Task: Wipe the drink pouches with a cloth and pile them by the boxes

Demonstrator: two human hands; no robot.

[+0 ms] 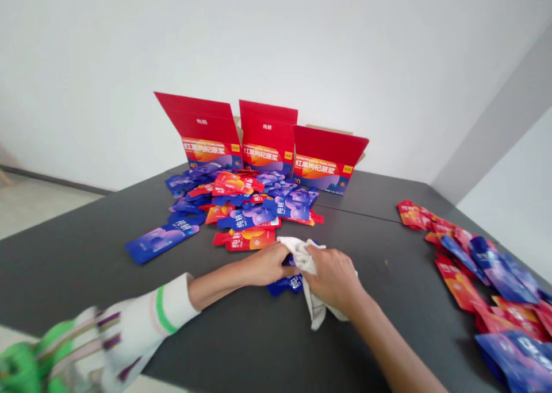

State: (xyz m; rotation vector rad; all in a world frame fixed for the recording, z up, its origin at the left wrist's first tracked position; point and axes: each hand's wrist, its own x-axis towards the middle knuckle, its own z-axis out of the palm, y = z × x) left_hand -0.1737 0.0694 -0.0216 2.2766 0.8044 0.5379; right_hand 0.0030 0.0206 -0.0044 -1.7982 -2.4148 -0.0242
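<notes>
1. In the head view, we had the left hand (273,266) pinching a blue pouch (286,285) between thumb and fingers, just above the table (207,338) or resting on it; we could not tell which.
2. Our right hand (338,275) was closed round a bunched white cloth (318,311), pressed up against the pouch, with a loose end hanging toward us.
3. We judged this to be a wiping step. It seemed best done with the left pinch firm near one edge, leaving the printed face free, and with light, flat strokes, since a hard squeeze might have strained a soft, filled-looking pouch.
4. We thought the trailing cloth was better gathered into the palm, so that it would not drag on the tabletop.
5. Behind, we had three cartons standing side by side: a left carton (211,149), a middle carton (267,150) and a right carton (321,172). Their lids were up, but the front panels hid whatever lay inside.
6. We saw a mixed heap of red and blue pouches (248,218) before the cartons, and a second spread of pouches (461,284) at the table's right side.
</notes>
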